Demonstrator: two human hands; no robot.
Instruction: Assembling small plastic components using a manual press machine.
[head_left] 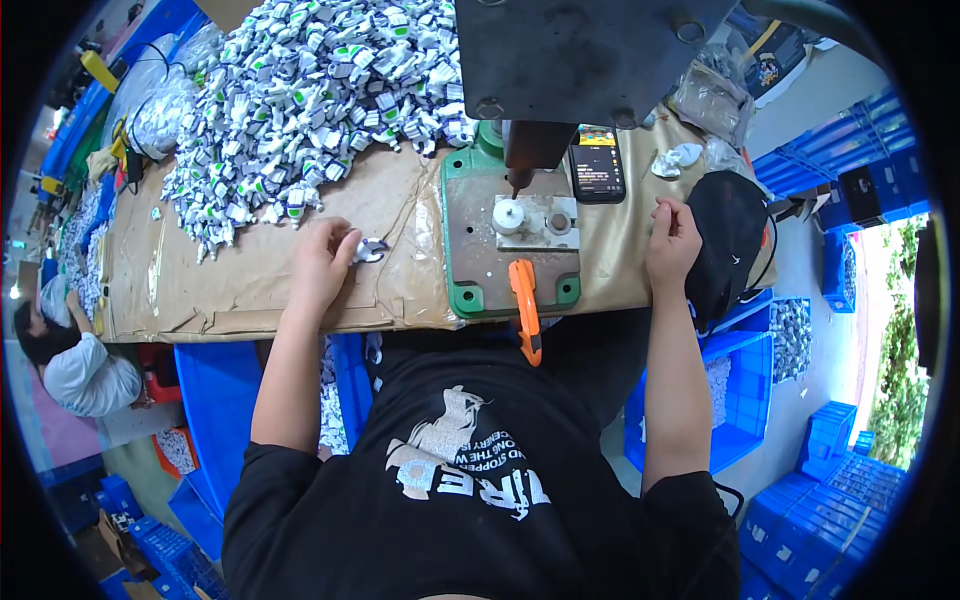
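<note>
My left hand point(325, 262) rests on the brown-covered table with its fingers curled. At its thumb is a small white and dark plastic piece point(371, 250), which it appears to pinch. Beyond it rises a large heap of white, grey and green plastic pieces point(300, 110). A bench press with a green-edged base point(463, 270) stands between my hands. Under its dark ram point(530, 150), a round white part point(508, 215) sits on a metal fixture block point(548, 238). My right hand point(673, 245) is closed beside a black cap point(733, 235); whatever its fingers hold is hidden.
An orange, elongated tool point(525, 310) lies over the base's front edge. Right of the press stands a smartphone point(598, 170) with its screen lit. Blue crates point(750, 390) sit below the table on both sides. At far left, another person point(80, 365) sits beside more pieces.
</note>
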